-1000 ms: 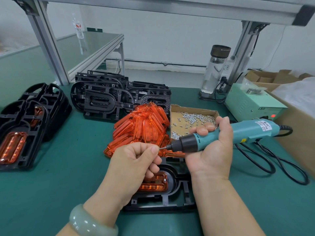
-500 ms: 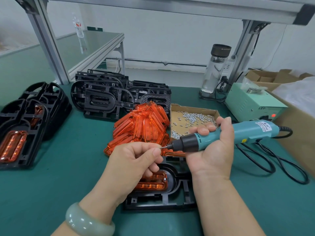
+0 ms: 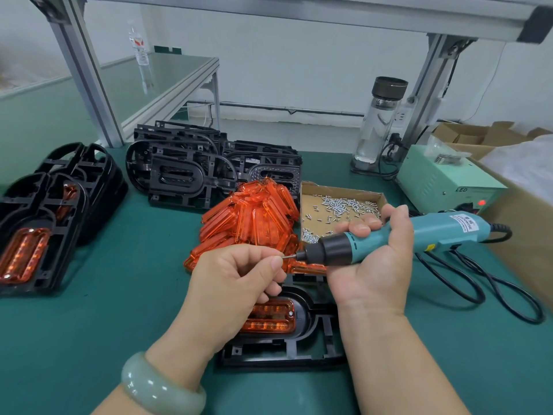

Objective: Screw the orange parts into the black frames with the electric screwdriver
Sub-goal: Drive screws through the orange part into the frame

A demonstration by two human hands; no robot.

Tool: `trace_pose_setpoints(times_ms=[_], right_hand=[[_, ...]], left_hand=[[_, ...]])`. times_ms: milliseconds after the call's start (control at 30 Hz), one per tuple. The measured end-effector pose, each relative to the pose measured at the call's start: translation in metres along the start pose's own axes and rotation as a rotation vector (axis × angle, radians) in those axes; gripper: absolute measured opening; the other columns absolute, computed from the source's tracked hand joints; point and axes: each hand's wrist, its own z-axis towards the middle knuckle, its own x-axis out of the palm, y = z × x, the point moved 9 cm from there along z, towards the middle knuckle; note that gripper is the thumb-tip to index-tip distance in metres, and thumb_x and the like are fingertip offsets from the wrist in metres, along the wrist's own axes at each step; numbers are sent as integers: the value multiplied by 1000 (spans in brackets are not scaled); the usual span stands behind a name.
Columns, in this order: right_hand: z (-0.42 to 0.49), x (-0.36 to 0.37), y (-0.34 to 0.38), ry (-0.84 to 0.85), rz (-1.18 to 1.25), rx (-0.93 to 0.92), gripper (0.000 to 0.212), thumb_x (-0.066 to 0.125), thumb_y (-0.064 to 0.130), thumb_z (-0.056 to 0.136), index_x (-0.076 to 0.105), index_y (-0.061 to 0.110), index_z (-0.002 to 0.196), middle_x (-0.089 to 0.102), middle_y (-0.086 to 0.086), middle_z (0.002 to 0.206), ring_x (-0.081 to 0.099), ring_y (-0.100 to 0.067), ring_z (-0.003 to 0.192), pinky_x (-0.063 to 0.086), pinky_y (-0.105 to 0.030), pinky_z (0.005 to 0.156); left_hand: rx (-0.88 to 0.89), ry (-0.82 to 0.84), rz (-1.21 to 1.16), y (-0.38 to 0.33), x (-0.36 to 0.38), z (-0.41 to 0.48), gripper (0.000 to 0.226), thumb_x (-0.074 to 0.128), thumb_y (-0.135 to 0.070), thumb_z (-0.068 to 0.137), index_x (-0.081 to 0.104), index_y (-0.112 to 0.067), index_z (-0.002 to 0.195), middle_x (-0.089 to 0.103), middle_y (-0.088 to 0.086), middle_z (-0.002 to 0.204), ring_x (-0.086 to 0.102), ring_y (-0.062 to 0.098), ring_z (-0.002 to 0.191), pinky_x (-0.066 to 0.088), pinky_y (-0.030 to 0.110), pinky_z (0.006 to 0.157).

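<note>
My right hand (image 3: 375, 262) grips the teal electric screwdriver (image 3: 398, 238), held level with its bit pointing left. My left hand (image 3: 236, 280) pinches a small screw (image 3: 285, 257) at the tip of that bit. Both hands hover above a black frame (image 3: 299, 348) lying on the green mat, with an orange part (image 3: 269, 319) seated in it and partly hidden by my left hand. A heap of loose orange parts (image 3: 251, 217) lies just beyond my hands.
A cardboard tray of screws (image 3: 341, 205) sits right of the heap. Empty black frames (image 3: 191, 172) are stacked behind; frames holding orange parts (image 3: 27, 235) lie at the left. A green power box (image 3: 443, 181), a glass bottle (image 3: 380, 121), black cable (image 3: 478, 283) and cardboard boxes (image 3: 520, 223) stand at right.
Both hands stay nearly where they were; my left hand's fingers have shifted slightly on the screw at the bit tip. The frame on the mat has not moved.
</note>
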Motion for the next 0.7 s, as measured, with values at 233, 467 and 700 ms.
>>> trace_pose_setpoints(times_ms=[233,467,700], right_hand=[[3,-2,1,10,-7,11,16,59,32,93,50,22,84,45,10,58,42,-6,44,48,-20,59],[12,-6,12,-8,-43,1,16,60,29,93,49,22,82,45,10,57,42,-6,44,46,-21,58],[14,-4,10,22,-120,15,15,61,27,92,47,22,88,45,9,58,42,-6,44,47,-20,55]], left_hand=[[-4,94,5,-3,0,0,21,76,-16,70,72,-24,89,72,-3,70,63,2,59,47,11,55],[-98,228,633,18,-43,7,19,82,-21,69,72,-36,68,68,-15,64,57,-3,54,42,8,58],[-154,431,724,34,-26,0,33,87,-37,60,66,-45,84,62,-23,75,55,-3,56,44,11,57]])
